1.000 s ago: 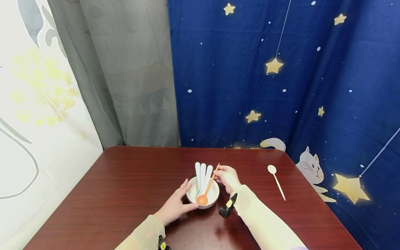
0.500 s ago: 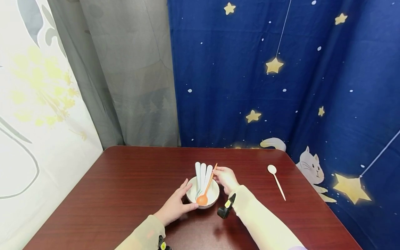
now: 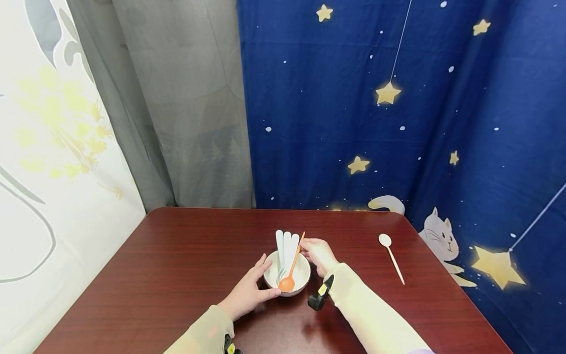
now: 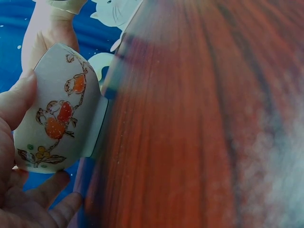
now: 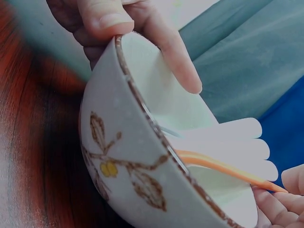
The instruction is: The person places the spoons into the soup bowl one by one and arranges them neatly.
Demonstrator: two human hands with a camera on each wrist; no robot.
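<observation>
A white bowl [image 3: 303, 276] with a brown rim and painted branches and fruit stands at the table's front middle. My left hand [image 3: 247, 291] holds it from the left, thumb at the near rim and fingers spread along the left side. An orange spoon [image 3: 287, 283] leans in the bowl, its bowl end at the near side and its handle over the far rim. Near the handle's tip, my right hand [image 3: 320, 254] pinches it between thumb and fingers [image 5: 275, 206]. Three white-handled utensils [image 3: 287, 246] lean beside the spoon; their lower ends are partly hidden.
A cream spoon [image 3: 391, 253] lies on the dark red wooden table [image 3: 199, 250], well right of the bowl. The table's far edge meets a grey curtain [image 3: 199, 147] and a blue star-patterned curtain [image 3: 318, 147]. Black straps with cameras sit on both wrists.
My right hand has shifted slightly left, moving the orange spoon's handle toward the white handles. The left hand and the bowl stay in place.
</observation>
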